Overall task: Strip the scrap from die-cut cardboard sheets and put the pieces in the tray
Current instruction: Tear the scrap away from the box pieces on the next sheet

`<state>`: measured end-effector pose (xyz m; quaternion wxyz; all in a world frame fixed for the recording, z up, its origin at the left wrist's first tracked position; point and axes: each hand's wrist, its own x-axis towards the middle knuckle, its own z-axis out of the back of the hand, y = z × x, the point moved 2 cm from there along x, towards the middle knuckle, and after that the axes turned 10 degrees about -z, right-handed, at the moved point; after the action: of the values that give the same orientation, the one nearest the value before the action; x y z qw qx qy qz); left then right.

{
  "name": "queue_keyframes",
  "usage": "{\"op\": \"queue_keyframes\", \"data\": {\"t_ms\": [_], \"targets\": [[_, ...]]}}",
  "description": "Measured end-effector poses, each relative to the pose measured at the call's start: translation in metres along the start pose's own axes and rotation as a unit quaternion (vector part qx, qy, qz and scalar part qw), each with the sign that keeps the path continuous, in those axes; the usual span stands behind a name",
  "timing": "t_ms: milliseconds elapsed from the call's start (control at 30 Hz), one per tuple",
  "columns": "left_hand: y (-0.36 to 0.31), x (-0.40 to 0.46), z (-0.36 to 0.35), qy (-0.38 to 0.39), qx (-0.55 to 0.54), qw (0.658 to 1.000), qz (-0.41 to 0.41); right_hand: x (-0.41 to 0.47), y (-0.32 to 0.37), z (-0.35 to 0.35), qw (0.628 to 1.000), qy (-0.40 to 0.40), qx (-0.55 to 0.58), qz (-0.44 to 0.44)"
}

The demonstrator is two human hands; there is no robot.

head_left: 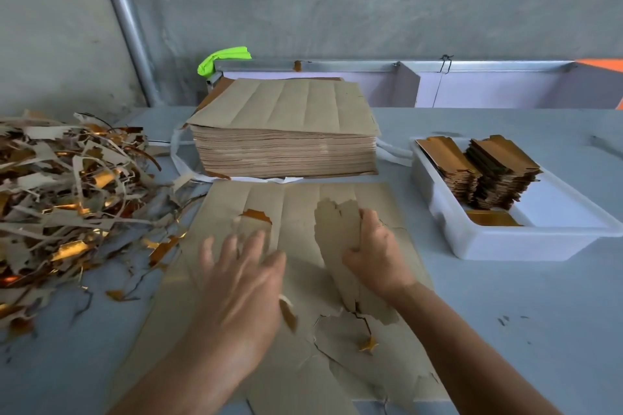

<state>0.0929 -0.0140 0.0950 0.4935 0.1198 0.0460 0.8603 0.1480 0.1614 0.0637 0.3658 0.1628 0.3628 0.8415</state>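
On the die-cut sheet (300,212), left hand (242,280) spread flat, blurred, right hand (374,256) gripping a torn piece (337,232).

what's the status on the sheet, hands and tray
Left hand open, blurred, over the sheet. Right hand grips a loosened piece. Tray holds two stacks. Nothing in the way.
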Motion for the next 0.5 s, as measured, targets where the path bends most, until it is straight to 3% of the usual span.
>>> {"op": "queue_keyframes", "data": {"t_ms": [67,133,200,300,367,433,500], "targets": [[-0.011,-0.003,0.000,-0.092,-0.061,0.992,-0.059,-0.001,-0.002,0.001,1.000,-0.001,-0.001,-0.021],[-0.010,-0.002,-0.007,-0.022,-0.087,0.994,-0.059,-0.004,-0.003,0.001,1.000,0.005,0.004,-0.025],[0.015,0.008,-0.019,0.054,-0.080,0.995,0.018,-0.009,-0.004,0.005,1.000,-0.009,0.003,-0.023],[0.075,0.027,-0.024,0.095,0.007,0.986,0.135,-0.012,-0.003,0.016,0.999,-0.052,-0.007,0.004],[0.103,0.029,-0.021,0.147,0.040,0.973,0.172,-0.011,-0.001,0.019,0.997,-0.060,-0.036,0.044],[0.109,0.028,-0.025,0.204,0.034,0.969,0.138,-0.011,0.000,0.017,0.991,-0.057,-0.096,0.067],[0.093,0.019,-0.029,0.179,-0.004,0.983,0.043,-0.011,0.001,0.011,0.985,-0.047,-0.144,0.088]]}}
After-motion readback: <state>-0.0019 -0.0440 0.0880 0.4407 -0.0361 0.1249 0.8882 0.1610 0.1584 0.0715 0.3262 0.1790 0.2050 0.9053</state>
